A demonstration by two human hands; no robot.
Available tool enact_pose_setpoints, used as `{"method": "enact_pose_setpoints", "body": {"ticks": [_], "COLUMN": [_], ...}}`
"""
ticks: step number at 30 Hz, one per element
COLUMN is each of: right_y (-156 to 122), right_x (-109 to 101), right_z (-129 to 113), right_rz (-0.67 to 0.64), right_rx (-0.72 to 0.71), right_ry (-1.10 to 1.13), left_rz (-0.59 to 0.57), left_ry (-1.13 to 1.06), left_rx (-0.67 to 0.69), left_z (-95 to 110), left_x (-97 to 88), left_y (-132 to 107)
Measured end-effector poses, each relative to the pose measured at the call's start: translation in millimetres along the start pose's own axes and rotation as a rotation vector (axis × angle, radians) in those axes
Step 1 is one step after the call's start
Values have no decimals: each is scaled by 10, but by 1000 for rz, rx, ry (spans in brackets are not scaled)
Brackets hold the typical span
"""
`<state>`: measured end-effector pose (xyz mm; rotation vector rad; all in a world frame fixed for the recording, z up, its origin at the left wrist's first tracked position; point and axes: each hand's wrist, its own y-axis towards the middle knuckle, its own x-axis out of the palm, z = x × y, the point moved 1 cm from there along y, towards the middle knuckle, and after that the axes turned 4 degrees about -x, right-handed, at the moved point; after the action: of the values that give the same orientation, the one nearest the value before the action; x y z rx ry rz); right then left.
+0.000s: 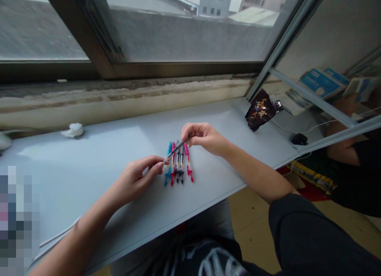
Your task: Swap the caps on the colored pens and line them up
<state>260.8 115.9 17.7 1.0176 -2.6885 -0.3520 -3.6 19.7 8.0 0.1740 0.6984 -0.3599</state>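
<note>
A dark grey pen point(176, 149) slants in the air between my two hands. My left hand point(138, 177) pinches its lower end between thumb and fingertips, while my right hand point(205, 137) is closed on its upper end. Beneath it, several pens lie side by side on the white table: a blue pen point(167, 177), a pink pen point(172, 177), dark pens point(179, 175) in the middle, and another pink pen point(189, 173) at the right. The held pen and my right fingers cover parts of the row.
The white table point(104, 161) runs along a window ledge. Crumpled white tissue point(73, 130) lies at the back left, and a dark patterned pouch point(259, 110) stands back right. Metal frame bars point(315, 97) rise at the right, with another person's arm point(342, 137) beyond. A white cable point(58, 232) lies front left.
</note>
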Motion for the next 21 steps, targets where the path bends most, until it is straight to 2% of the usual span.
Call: {"method": "enact_pose_setpoints", "body": {"ticks": [5,10,15,18,21], "right_y": [-2,-11,-13,-14,-19], "right_x": [-3,13,5,1,14], "right_z": [-35,-159,-182,-165,-127], "right_rz": [55,164,270,270,213], "right_rx": [85,-3,-56,-61,-31], "right_ry": [-70,-238,-266,-251,-254], "left_rz": [26,-4,-21,-1,17], "left_ry": [-4,11,2,-1,-5], "left_rx": [-16,-22,-26,-20,-12], "left_z": [-19,-17,5,10,12], "left_x": [-7,1,23,25,25], "left_y": [5,13,18,21,22]}}
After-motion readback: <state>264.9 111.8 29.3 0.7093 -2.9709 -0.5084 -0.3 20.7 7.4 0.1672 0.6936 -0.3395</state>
